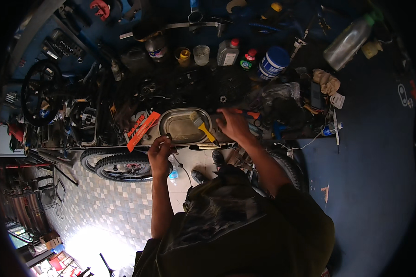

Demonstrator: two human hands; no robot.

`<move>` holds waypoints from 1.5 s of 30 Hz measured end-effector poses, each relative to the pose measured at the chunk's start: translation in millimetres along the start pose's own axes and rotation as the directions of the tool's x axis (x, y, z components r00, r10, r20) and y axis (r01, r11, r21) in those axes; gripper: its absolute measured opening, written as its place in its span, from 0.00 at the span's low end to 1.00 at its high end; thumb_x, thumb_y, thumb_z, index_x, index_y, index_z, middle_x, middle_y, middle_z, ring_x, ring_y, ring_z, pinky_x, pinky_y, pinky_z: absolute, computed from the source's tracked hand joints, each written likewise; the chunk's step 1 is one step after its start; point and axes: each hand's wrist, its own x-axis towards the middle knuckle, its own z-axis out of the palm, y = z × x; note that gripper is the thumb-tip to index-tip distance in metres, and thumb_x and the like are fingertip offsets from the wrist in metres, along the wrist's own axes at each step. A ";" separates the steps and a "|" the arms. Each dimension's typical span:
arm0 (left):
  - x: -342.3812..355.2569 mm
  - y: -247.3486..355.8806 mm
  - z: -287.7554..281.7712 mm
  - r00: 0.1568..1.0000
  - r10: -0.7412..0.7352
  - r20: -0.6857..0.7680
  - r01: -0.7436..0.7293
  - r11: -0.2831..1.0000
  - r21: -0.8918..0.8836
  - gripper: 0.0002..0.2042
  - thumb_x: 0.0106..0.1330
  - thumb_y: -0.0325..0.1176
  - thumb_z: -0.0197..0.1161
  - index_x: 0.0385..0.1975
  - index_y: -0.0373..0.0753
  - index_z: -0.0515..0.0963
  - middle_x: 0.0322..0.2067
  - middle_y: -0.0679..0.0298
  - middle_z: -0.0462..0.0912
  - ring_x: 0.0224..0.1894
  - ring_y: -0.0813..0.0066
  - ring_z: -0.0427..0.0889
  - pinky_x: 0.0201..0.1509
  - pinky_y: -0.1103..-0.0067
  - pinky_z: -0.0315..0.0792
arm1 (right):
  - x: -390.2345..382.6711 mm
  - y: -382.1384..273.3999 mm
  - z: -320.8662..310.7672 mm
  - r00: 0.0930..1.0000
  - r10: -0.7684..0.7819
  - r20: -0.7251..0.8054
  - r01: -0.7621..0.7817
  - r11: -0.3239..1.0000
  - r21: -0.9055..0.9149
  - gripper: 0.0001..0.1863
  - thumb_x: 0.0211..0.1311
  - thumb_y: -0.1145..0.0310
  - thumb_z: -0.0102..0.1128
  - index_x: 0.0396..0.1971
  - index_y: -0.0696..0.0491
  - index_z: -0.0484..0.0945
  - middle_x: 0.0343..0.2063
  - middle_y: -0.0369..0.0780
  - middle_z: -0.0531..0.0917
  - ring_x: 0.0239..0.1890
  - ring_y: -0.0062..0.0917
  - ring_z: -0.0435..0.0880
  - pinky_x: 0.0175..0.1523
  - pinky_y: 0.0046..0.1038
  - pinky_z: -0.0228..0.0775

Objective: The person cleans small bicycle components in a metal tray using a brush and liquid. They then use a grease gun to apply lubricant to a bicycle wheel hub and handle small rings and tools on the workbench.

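Head view — dark part (168,136) in left fingers (156,143); brush (204,128) apart.

A red-capped grey bottle (227,54) stands between a clear cup (201,56) and a small green bottle (247,63).

The view is taken from the wearer's head, through the left of two side-by-side wide fisheye cameras, and faces steeply down. Nearest to the lens, a loose dark shirt (245,226) fills the lower middle. The bare left hand (160,159) and bare right hand (234,125) sit farther out, around the middle of the frame. A dark, cluttered worktop (148,143) crosses beyond them, seen from above its front edge, with a smooth blue panel (365,152) at the right. The checkered grey-and-white tiled floor (125,198) lies deeper, at lower left. Straight edges bow toward a rounded black rim.
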 end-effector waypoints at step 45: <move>102.6 1.1 216.9 0.818 0.343 0.462 -0.539 0.737 0.407 0.09 0.67 0.29 0.66 0.43 0.35 0.79 0.35 0.62 0.82 0.33 0.75 0.82 0.36 0.77 0.77 | 104.9 107.3 -147.4 0.920 0.131 -0.368 -0.082 0.986 0.147 0.19 0.58 0.61 0.73 0.47 0.45 0.77 0.40 0.40 0.81 0.43 0.35 0.84 0.45 0.36 0.78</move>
